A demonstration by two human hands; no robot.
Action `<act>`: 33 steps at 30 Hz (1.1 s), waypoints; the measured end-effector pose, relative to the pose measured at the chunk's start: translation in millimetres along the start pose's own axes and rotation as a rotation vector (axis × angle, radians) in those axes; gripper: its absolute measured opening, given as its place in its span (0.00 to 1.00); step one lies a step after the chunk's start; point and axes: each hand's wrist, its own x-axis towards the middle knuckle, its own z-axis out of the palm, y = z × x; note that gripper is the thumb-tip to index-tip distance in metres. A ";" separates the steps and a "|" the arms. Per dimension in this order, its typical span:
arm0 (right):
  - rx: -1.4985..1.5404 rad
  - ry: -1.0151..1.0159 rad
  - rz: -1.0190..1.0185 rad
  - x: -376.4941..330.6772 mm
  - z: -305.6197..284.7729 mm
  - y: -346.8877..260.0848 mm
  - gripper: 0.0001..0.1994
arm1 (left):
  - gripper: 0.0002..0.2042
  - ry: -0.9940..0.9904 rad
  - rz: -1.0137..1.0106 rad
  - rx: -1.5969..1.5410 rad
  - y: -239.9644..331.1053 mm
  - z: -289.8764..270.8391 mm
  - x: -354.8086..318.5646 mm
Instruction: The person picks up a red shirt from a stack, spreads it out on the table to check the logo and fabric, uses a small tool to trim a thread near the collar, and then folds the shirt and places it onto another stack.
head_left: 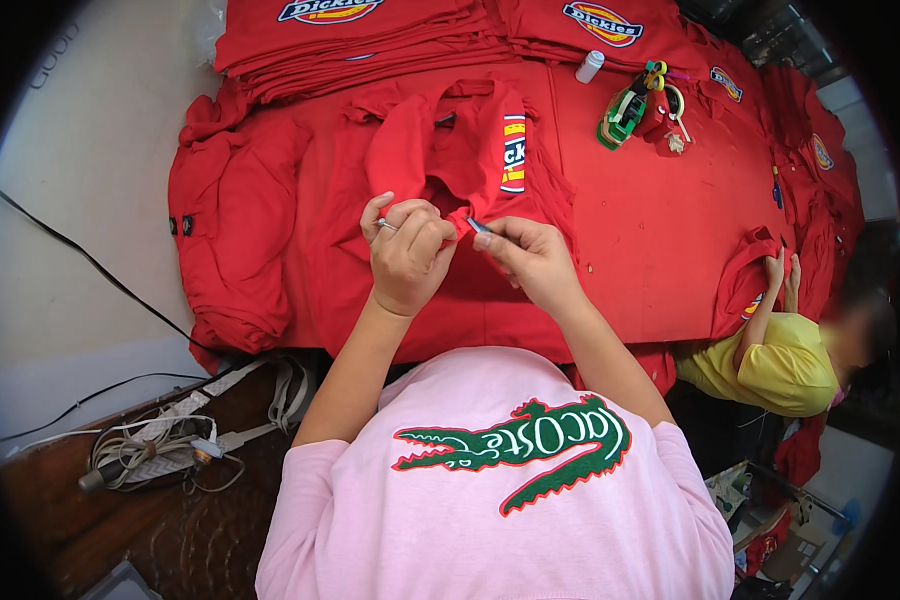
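Observation:
A red garment (395, 150) with a printed logo patch lies spread in front of me, one edge of it raised. My left hand (408, 250) is closed on that edge, pinching the cloth between thumb and fingers, with a ring on one finger. Close beside it, my right hand (535, 262) grips a small metal tool that looks like thread snips (478, 227). Its tip points at the pinched cloth; my fingers cover most of the tool, so I cannot tell whether its blades are apart.
Folded red garments (360, 45) are stacked at the back, with more red clothes (235, 220) on the left. A white cylinder (590, 66) and green tape dispenser (622, 115) stand at back right. At the right, a co-worker in yellow (790, 365) handles red cloth. Cables (160, 445) lie lower left.

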 end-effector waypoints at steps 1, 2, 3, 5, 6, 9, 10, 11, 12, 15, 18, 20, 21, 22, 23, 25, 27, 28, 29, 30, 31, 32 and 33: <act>0.009 0.047 -0.014 2.2 -3.7 2.6 0.09 | 0.15 -0.007 0.004 0.010 -3.5 0.7 -1.2; 0.016 0.090 -0.030 6.0 -8.2 5.0 0.09 | 0.14 -0.012 0.008 0.023 -8.7 1.2 -1.6; 0.064 0.163 -0.024 9.7 -14.5 8.4 0.11 | 0.13 -0.026 -0.039 0.048 -18.6 2.5 0.0; -0.160 0.332 -0.083 23.1 -41.0 25.1 0.13 | 0.12 -0.060 -0.139 0.110 -52.2 3.3 7.3; -0.260 0.404 -0.080 30.5 -62.5 40.7 0.15 | 0.11 -0.031 -0.277 0.100 -74.2 2.6 4.0; -0.600 0.537 0.100 35.7 -158.3 108.0 0.18 | 0.10 0.023 -0.608 0.075 -133.0 -7.7 -28.8; -0.762 0.586 0.070 25.4 -153.9 101.9 0.19 | 0.09 0.015 -0.685 0.103 -143.8 -30.2 -51.0; -0.939 0.659 -0.054 15.1 -193.2 135.9 0.22 | 0.09 -0.002 -0.745 0.086 -148.3 -39.7 -65.0; -0.988 0.657 0.044 5.8 -209.6 146.9 0.22 | 0.09 -0.071 -0.809 0.074 -150.0 -57.0 -88.6; -0.990 0.681 0.120 -17.8 -216.9 156.0 0.22 | 0.10 -0.143 -1.059 -0.145 -121.0 -99.0 -173.6; -1.117 0.714 0.069 -28.5 -229.0 166.6 0.20 | 0.16 -0.277 -1.177 -0.063 -71.1 -117.2 -226.7; -1.212 0.726 -0.003 -31.4 -232.8 171.0 0.17 | 0.18 -0.311 -1.138 0.100 -37.0 -122.1 -232.1; -1.229 0.738 -0.052 -25.8 -223.4 165.3 0.16 | 0.17 -0.308 -1.222 0.071 -29.6 -122.7 -236.0; -1.248 0.751 -0.099 -19.8 -212.8 160.7 0.15 | 0.16 -0.309 -1.304 0.040 -24.5 -122.5 -238.8; -1.215 0.726 -0.227 -11.4 -197.6 151.4 0.16 | 0.15 -0.328 -1.237 0.097 -20.9 -122.6 -235.5; -1.124 0.633 -0.527 5.4 -142.2 119.3 0.20 | 0.13 -0.361 -1.094 0.208 -14.4 -124.4 -212.8; -0.795 0.227 -0.494 -0.3 -50.9 58.2 0.30 | 0.10 -0.333 -0.831 0.196 2.3 -123.6 -167.6; -0.703 -0.016 -0.585 -4.7 -20.1 40.1 0.36 | 0.09 -0.320 -0.695 0.183 14.4 -120.9 -139.6; -0.647 -0.197 -0.656 -11.8 11.6 23.0 0.39 | 0.07 -0.302 -0.521 0.098 27.4 -118.2 -114.3; -0.642 -0.398 -0.662 -20.5 38.6 4.4 0.41 | 0.07 -0.272 -0.376 0.046 44.8 -116.6 -89.5; -0.720 -0.462 -0.814 -20.2 55.3 -0.1 0.41 | 0.09 -0.219 -0.253 0.055 60.4 -112.5 -75.5; -0.781 -0.474 -0.800 -24.0 65.6 -12.4 0.33 | 0.11 -0.165 -0.132 0.060 73.8 -105.7 -67.0; -0.845 -0.464 -0.800 -16.6 64.4 -11.9 0.28 | 0.18 -0.015 -0.173 0.025 85.0 -94.6 -62.5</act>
